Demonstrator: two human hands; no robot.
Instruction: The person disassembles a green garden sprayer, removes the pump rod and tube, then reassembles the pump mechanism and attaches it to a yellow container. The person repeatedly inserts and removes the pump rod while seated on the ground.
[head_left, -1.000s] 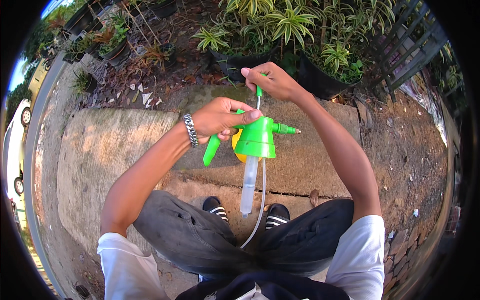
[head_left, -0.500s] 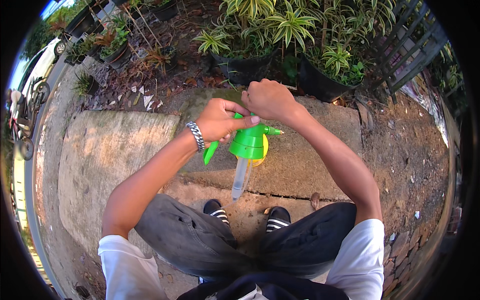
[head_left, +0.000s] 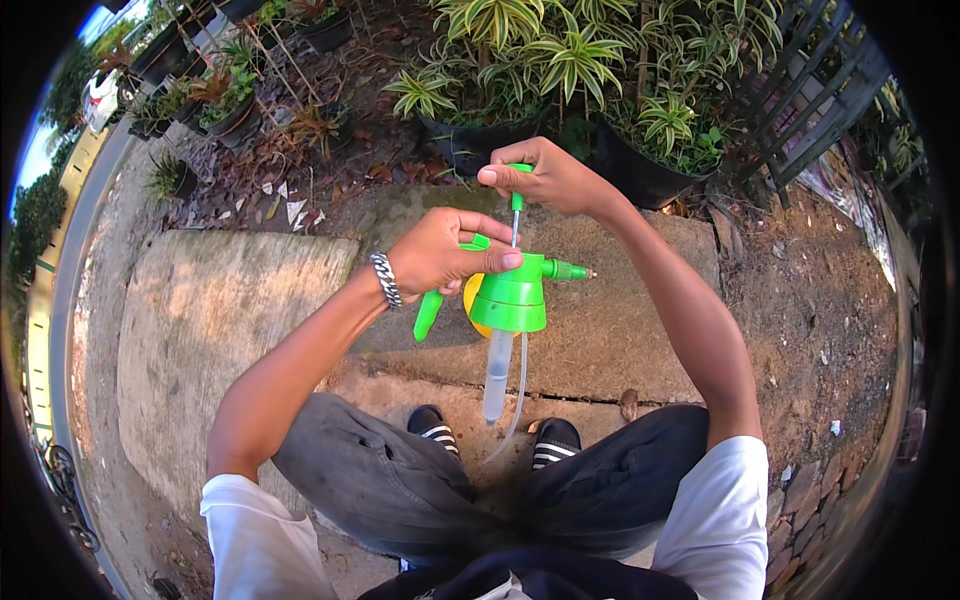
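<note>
My left hand (head_left: 443, 252) is closed around the top of a green pump sprayer head (head_left: 510, 305), its thumb lying across the upper part. Pinched in my right hand (head_left: 552, 178) is the green pump handle (head_left: 517, 198), raised above the head with a bare metal rod showing below it. A green nozzle (head_left: 566, 270) points right, and a green trigger lever (head_left: 428, 316) sticks out below my left fingers. From the head's underside hang a clear pump cylinder (head_left: 496, 376) and a thin, curved clear tube (head_left: 523, 385). Something yellow (head_left: 473, 303) shows partly behind the head.
Concrete slabs (head_left: 240, 330) lie beneath, with my sandalled feet (head_left: 555, 440) below the sprayer head. Black pots (head_left: 480, 142) with striped-leaf plants stand ahead. A slatted fence (head_left: 820, 110) is at the far right, smaller potted plants (head_left: 235, 110) at the far left, and a road along the left edge.
My right hand has drawn the pump handle up, exposing the rod. The sprayer head has turned slightly and its hanging cylinder has swung right. Vehicles at the left edge have shifted.
</note>
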